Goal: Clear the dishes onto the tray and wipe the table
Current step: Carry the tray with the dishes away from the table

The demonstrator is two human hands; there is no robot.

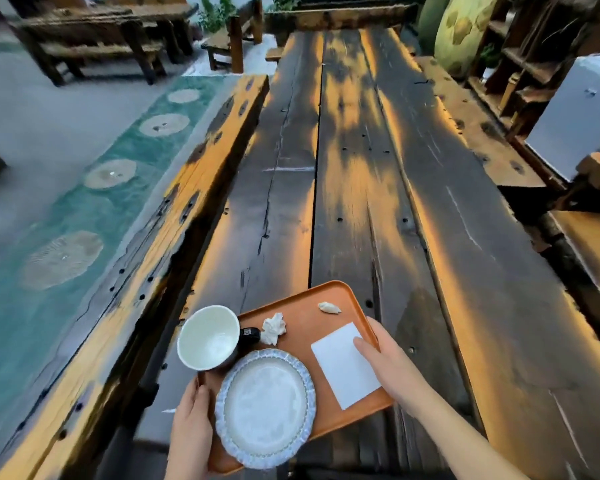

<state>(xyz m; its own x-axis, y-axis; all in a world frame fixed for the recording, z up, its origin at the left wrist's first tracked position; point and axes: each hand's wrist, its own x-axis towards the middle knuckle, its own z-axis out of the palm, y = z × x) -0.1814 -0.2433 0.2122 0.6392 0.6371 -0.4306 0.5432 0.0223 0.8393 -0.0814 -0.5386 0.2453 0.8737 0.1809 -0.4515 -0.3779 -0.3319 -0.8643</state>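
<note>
An orange tray (305,337) is held over the near end of a long dark wooden table (361,168). On it sit a dark mug with a white inside (208,336), a white plate with a blue frilled rim (265,407), a crumpled tissue (273,328), a smaller paper scrap (329,307) and a flat white cloth (343,365). My left hand (191,420) grips the tray's left edge beside the plate. My right hand (385,362) grips the right edge, thumb resting on the white cloth.
A wooden bench (153,244) runs along the table's left side, another bench (478,129) along the right. Beyond the left bench is a green floor strip with round stepping stones (63,258). Shelves and a white box (579,112) stand at right.
</note>
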